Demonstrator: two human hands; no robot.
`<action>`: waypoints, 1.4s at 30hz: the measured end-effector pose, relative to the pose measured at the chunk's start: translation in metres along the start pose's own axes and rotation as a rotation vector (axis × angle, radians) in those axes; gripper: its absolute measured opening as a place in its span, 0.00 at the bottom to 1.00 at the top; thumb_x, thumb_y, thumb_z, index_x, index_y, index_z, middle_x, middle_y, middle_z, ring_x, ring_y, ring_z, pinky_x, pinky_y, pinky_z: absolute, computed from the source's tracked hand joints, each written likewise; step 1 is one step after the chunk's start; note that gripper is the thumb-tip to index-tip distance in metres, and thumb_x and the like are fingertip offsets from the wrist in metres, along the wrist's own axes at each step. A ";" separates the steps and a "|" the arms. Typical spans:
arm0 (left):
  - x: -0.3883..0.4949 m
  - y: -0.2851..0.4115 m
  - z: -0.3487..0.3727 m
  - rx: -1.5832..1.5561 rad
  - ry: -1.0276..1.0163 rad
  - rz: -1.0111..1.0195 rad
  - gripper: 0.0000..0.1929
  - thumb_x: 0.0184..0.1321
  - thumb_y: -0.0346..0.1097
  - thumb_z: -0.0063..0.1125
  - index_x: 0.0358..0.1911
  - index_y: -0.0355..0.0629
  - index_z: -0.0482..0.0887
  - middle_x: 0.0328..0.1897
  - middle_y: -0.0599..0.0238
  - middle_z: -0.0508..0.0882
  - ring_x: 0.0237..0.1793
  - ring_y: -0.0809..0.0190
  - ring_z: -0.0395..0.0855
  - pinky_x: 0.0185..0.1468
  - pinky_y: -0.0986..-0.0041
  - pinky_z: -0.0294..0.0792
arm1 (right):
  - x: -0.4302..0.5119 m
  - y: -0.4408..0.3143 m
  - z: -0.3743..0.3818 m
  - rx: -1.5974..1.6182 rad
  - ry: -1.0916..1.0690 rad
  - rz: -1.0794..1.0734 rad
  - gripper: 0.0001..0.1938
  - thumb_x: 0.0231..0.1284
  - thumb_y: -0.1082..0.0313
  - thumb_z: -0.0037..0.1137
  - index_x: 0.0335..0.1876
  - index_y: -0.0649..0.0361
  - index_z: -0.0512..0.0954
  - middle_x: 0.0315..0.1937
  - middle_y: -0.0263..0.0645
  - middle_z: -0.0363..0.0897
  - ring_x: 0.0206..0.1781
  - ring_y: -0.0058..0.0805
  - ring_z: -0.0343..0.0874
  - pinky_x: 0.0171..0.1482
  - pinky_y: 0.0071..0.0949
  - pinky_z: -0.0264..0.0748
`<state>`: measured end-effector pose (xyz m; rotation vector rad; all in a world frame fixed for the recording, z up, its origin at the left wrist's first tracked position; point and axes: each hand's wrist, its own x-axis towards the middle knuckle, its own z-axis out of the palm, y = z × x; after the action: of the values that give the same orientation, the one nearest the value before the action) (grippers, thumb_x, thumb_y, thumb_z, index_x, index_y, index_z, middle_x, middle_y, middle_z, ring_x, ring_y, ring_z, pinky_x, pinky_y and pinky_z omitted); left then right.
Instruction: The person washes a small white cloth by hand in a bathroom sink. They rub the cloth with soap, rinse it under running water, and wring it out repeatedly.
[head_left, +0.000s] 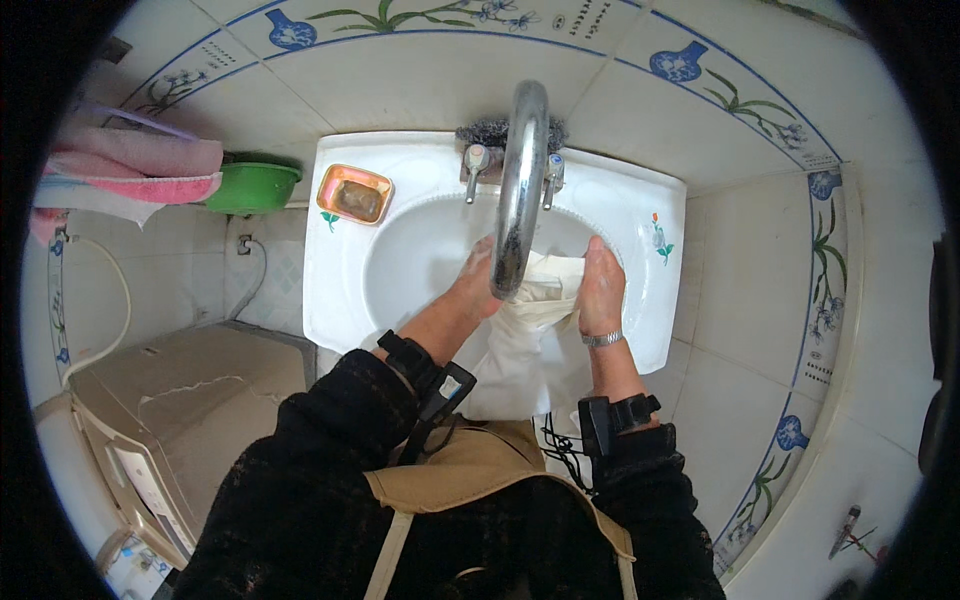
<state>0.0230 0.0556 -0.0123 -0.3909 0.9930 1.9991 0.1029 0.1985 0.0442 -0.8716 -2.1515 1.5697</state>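
A white cloth (525, 352) spans between my two hands over the basin of a white ceramic sink (645, 300) and hangs over its front edge. My left hand (477, 277) is at the cloth's left side; the curved metal faucet spout (525, 172) hides part of it, so its fingers and grip cannot be made out. At the right side, my right hand (602, 289) grips the upper edge of the cloth, its thumb pointing up. Two small faucet handles flank the spout, the left one (475, 169) with a reddish cap, the right one (554, 176) with a blue cap.
A soap dish (382, 199) with a brownish bar sits on the sink's back left corner. Dark scouring mesh (480, 133) lies behind the faucet. Further left are a green plastic basin (259, 187), hanging pink towels (142, 169) and a dusty washing machine (210, 390). Tiled walls enclose the sink.
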 end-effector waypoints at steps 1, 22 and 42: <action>0.001 -0.001 0.001 0.014 -0.018 0.033 0.18 0.63 0.54 0.51 0.28 0.46 0.71 0.27 0.70 0.73 0.30 0.67 0.75 0.37 0.72 0.72 | -0.004 -0.009 0.003 -0.044 -0.022 0.051 0.21 0.70 0.55 0.41 0.27 0.65 0.71 0.21 0.36 0.66 0.26 0.26 0.62 0.33 0.30 0.64; -0.032 0.041 0.044 0.453 -0.266 0.240 0.18 0.65 0.44 0.52 0.47 0.36 0.76 0.41 0.64 0.82 0.40 0.65 0.80 0.43 0.72 0.72 | 0.026 0.021 0.009 -0.625 -0.161 -0.182 0.23 0.67 0.50 0.39 0.30 0.65 0.76 0.23 0.51 0.77 0.33 0.48 0.78 0.38 0.42 0.69; -0.011 0.020 -0.006 1.477 -0.615 0.522 0.11 0.57 0.40 0.60 0.35 0.41 0.80 0.32 0.61 0.80 0.34 0.58 0.77 0.41 0.68 0.68 | 0.027 -0.010 -0.032 0.457 -0.406 0.573 0.16 0.68 0.56 0.47 0.41 0.65 0.76 0.35 0.36 0.78 0.34 0.23 0.76 0.38 0.23 0.74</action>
<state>0.0125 0.0385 0.0005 1.2770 1.8716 1.0925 0.0983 0.2377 0.0622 -1.1403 -1.7119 2.5831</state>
